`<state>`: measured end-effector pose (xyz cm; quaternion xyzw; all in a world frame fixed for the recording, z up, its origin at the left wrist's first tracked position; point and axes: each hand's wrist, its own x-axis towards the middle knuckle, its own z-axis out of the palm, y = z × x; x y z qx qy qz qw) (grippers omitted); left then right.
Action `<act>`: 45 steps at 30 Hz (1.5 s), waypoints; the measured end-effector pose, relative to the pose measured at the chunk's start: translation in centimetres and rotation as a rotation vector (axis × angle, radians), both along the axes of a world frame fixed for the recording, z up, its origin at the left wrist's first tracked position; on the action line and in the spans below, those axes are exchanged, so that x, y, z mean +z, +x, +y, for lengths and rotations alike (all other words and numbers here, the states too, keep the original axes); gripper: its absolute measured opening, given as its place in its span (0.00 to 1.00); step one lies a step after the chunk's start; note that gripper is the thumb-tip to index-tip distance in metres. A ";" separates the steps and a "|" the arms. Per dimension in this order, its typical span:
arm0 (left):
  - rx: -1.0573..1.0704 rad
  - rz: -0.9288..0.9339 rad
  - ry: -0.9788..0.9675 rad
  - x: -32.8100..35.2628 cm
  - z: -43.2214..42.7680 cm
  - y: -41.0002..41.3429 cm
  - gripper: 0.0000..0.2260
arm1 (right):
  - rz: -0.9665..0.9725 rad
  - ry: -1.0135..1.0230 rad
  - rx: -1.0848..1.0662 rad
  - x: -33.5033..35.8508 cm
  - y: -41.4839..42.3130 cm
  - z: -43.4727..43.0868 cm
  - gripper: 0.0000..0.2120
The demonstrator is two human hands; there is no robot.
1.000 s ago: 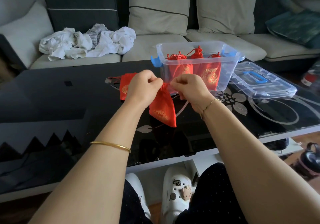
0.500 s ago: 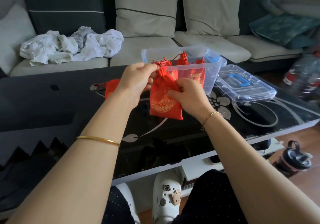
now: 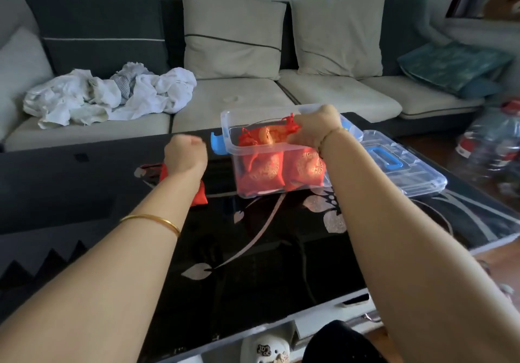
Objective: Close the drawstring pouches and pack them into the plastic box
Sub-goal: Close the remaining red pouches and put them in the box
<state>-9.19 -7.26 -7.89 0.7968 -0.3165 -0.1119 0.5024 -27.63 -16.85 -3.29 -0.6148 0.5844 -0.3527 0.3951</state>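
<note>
while the right hand (image 3: pixel 318 127) reaches into the plastic box (image 3: pixel 228 134) on the black table (image 3: pixel 84 194), it lies against the top pouch (image 3: pixel 270 137) of the red pouches (image 3: pixel 281 170) packed there, fingers hidden, so i cannot tell whether it grips. the left hand (image 3: pixel 184 154) hovers well apart, fingers curled on nothing visible, above one more pouch (image 3: pixel 201 196) lying on the table left of the box.

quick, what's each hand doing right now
left hand: fingers curled, cannot tell if it holds anything
right hand: grip on a red pouch inside the plastic box
</note>
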 end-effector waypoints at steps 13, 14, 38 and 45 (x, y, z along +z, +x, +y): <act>-0.251 -0.627 0.644 -8.3 5.1 2.0 0.18 | -0.233 -0.067 0.051 -5.8 4.6 9.8 0.08; -0.266 -0.618 0.611 -8.6 5.7 2.0 0.16 | -0.191 -0.029 0.098 -6.5 5.3 10.3 0.09; -0.219 0.772 -0.252 -6.1 10.5 0.3 0.06 | -0.079 0.009 0.525 -9.9 2.8 12.8 0.10; -0.406 0.483 -0.288 -5.1 10.8 -0.3 0.07 | -0.411 0.131 0.410 -8.8 2.3 12.2 0.24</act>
